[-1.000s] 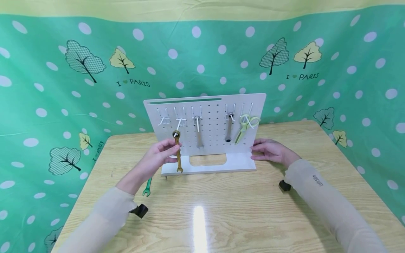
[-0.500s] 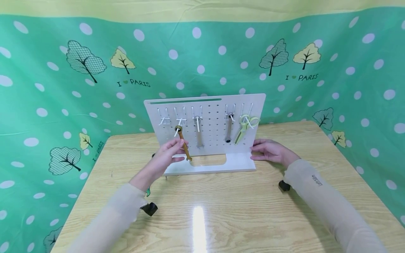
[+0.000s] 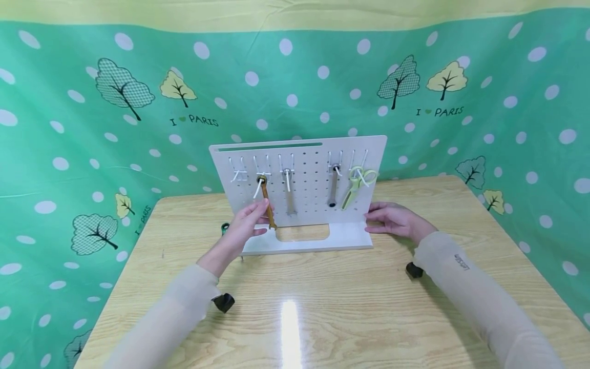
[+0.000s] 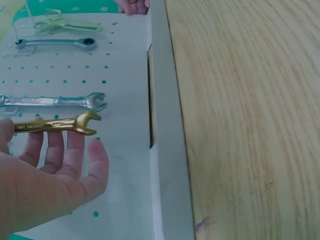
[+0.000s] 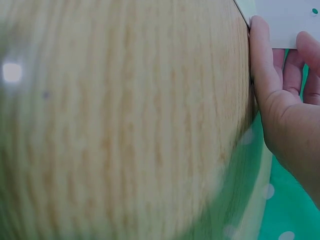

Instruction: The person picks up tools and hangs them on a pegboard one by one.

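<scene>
My left hand [image 3: 241, 226] pinches a gold combination wrench [image 4: 55, 124] between thumb and fingers. In the head view, the wrench's ring end is around a white hook [image 3: 258, 189] on the white pegboard [image 3: 310, 197], while its open end slants down to the right. My right hand [image 3: 395, 221] holds the pegboard's lower right edge; in the right wrist view, some fingers pass behind the board. A silver wrench [image 4: 55, 101] hangs just right of the gold one. Further right hang another silver wrench [image 3: 334, 187] and light green scissors [image 3: 354, 188].
A vacant hook [image 3: 238, 176] is at the board's far left. The dark green ring end of another wrench [image 3: 225, 228] shows behind my left hand, the rest hidden. The board stands on a wooden table [image 3: 350, 302] before a green dotted curtain [image 3: 295, 66].
My left hand has moved right and forward, bringing the gold wrench's ring onto the hook and closer to the board. My right hand has stayed in place.
</scene>
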A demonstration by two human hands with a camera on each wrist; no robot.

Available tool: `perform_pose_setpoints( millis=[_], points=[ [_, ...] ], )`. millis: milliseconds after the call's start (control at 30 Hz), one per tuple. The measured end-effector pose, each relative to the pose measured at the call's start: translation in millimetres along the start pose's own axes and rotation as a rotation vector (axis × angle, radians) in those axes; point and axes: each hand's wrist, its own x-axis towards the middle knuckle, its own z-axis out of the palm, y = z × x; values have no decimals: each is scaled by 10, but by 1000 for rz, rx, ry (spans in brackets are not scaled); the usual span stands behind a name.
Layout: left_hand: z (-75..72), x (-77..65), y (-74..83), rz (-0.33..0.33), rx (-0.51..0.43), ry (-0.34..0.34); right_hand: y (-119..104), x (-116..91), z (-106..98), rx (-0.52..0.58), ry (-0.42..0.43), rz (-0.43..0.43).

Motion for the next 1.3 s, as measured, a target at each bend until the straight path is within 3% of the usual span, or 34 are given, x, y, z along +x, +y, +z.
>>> perform_pose_setpoints(
  millis=[267, 667, 1100, 1300],
  points=[
    [46, 55, -79, -40, 56, -1, -10, -7, -5, -1, 5, -4],
    [3, 106, -110, -84, 138, 65, -16, -15, -15, 6, 7, 4],
    [-37, 104, -149, -70, 79, 82, -7, -1, -12, 16, 16, 12],
    [-78, 97, -172, -56, 47, 59, -10, -10, -10, 17, 14, 12]
  ],
)
